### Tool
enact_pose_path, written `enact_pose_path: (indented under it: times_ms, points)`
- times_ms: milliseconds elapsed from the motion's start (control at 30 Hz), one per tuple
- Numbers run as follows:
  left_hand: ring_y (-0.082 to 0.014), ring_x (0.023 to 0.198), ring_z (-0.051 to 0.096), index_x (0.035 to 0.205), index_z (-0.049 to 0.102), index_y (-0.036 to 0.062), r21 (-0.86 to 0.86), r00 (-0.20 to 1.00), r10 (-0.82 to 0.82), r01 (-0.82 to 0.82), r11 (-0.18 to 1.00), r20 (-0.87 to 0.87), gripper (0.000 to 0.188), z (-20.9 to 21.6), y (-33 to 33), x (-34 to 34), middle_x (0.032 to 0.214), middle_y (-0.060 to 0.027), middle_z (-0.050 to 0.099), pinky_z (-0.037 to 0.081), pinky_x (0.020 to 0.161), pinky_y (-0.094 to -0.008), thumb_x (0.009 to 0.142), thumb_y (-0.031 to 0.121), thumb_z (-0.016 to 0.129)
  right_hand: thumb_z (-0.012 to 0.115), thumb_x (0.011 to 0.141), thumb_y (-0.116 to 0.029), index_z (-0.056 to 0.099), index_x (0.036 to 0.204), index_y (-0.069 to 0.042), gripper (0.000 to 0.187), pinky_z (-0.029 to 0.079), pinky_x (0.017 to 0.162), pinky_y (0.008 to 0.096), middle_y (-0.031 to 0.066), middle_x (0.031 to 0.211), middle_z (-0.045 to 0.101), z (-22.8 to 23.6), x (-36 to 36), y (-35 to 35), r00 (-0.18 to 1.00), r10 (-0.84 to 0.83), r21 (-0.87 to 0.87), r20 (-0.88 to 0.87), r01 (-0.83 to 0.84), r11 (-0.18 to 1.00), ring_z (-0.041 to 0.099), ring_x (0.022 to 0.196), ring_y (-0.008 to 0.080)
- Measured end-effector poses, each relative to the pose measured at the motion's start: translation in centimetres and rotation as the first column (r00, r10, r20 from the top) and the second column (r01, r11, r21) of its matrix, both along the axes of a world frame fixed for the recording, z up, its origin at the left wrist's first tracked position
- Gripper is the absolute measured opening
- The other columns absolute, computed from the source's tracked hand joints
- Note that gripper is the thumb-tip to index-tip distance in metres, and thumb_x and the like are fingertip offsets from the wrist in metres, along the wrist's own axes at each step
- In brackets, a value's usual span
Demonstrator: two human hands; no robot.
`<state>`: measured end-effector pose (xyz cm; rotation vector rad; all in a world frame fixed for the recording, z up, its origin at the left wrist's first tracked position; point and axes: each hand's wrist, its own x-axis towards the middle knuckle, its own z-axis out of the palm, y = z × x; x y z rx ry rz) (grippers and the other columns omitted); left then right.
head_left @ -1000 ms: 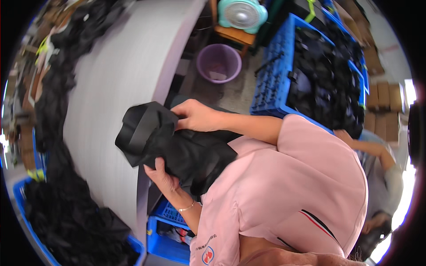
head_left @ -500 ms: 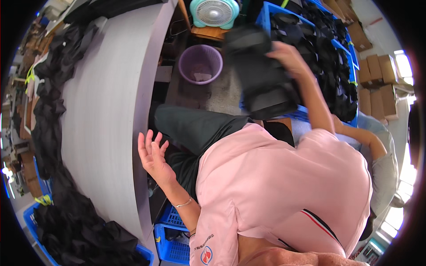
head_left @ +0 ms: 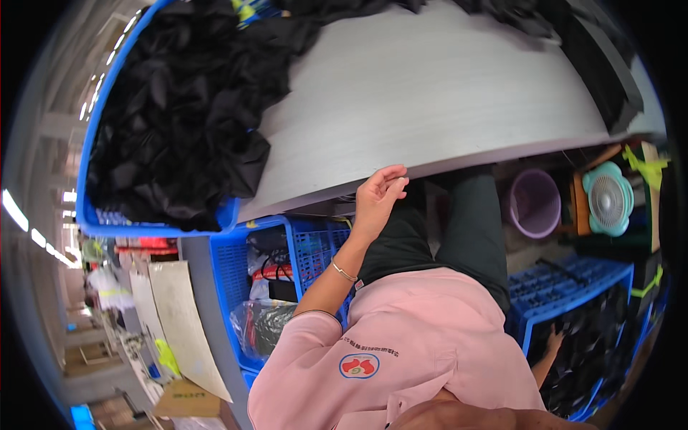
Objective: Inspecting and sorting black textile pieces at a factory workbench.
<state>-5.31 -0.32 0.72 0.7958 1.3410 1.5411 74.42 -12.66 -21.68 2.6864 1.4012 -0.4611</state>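
My left hand (head_left: 380, 202) hovers by the near edge of the pale grey table (head_left: 430, 93). Its fingers are loosely bent with the thumb apart, and nothing shows in them. At the lower right, my right hand (head_left: 553, 341) is beside a blue crate (head_left: 529, 333) holding black pieces (head_left: 591, 344). Its fingers are small and partly lost against the black, so I cannot make out whether it grips one. A heap of black fabric (head_left: 186, 115) fills a blue basket (head_left: 87, 172) on the left and spreads onto the table.
Below the table's left end, a blue crate (head_left: 223, 279) holds bagged items. A purple bin (head_left: 534, 204) and a turquoise fan (head_left: 608, 198) stand at the right. A long black object (head_left: 584, 68) lies on the table's far right. Boards (head_left: 183, 315) lean at lower left.
The view has swung toward the table and the left basket. The black padded piece in my right hand is no longer visible there. My left hand's fingers have drawn closer together.
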Motion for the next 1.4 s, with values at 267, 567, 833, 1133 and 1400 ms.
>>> enact_pose_path:
  times_ms: [267, 567, 833, 1133, 1400]
  points:
    - [-0.0398, 0.136, 0.043, 0.122, 0.063, 0.0042, 0.558, -0.201, 0.523, -0.202, 0.805, -0.828, 0.044, 12.7, 0.0, -18.3, 0.137, -0.0190, 0.055, 0.034, 0.112, -0.0463, 0.081, 0.013, 0.076, 0.071, 0.085, -0.031, 0.068, 0.106, 0.005, 0.042, 0.052, 0.089, 0.0512, 0.0284, 0.112, 0.067, 10.0, -6.3, 6.9, 0.978, 0.049, -0.350, 0.203, 0.025, 0.937, 0.062, 0.109, 0.0453]
    - [-0.0322, 0.142, 0.034, 0.146, 0.041, 0.0132, 0.507, -0.756, -0.121, -0.538, 0.674, -0.643, 0.097, 24.4, 3.5, -38.6, 0.146, -0.0127, 0.045, 0.039, 0.105, -0.0591, 0.070, 0.061, 0.078, 0.058, 0.094, -0.043, 0.067, 0.092, 0.004, 0.048, 0.048, 0.081, 0.0526, 0.0270, 0.094, 0.066, 20.4, -20.1, 15.9, 0.919, 0.355, -0.012, 0.174, -0.358, 0.934, 0.062, 0.095, 0.0449]
    - [-0.0442, 0.116, 0.058, 0.128, 0.057, -0.0008, 0.084, -0.210, -0.144, -0.796, 0.600, -0.967, 0.069, 24.8, 2.3, -50.7, 0.121, -0.0282, 0.062, 0.048, 0.097, -0.0502, 0.076, 0.041, 0.077, 0.063, 0.092, -0.028, 0.067, 0.097, -0.005, 0.024, 0.050, 0.067, 0.0512, 0.0208, 0.079, 0.067, 25.8, -35.0, 23.8, 0.808, 0.575, 0.274, 0.130, -0.586, 0.762, 0.066, 0.078, 0.0413]
    - [-0.0403, 0.089, 0.067, 0.124, 0.063, 0.0143, 0.089, -0.178, 0.058, -0.169, 0.982, -0.982, 0.049, 16.9, 11.6, -29.4, 0.095, -0.0217, 0.069, 0.053, 0.076, -0.0456, 0.076, 0.018, 0.072, 0.064, 0.092, -0.020, 0.065, 0.109, -0.005, 0.022, 0.052, 0.067, 0.0432, 0.0162, 0.089, 0.068, 26.4, -44.3, 26.6, 0.608, 0.789, 0.446, 0.089, -0.733, 0.514, 0.067, 0.079, 0.0354]
    - [-0.0365, 0.084, 0.067, 0.125, 0.058, 0.0145, 0.010, -0.232, 0.035, 0.107, 0.994, -0.972, 0.057, 11.2, 14.5, -23.2, 0.091, -0.0161, 0.067, 0.054, 0.071, -0.0436, 0.070, 0.010, 0.075, 0.072, 0.083, -0.010, 0.059, 0.127, -0.006, 0.045, 0.054, 0.086, 0.0378, 0.0157, 0.126, 0.061, 28.4, -57.7, 26.7, 0.204, 0.962, 0.675, 0.184, -0.737, 0.027, 0.065, 0.106, 0.0328]
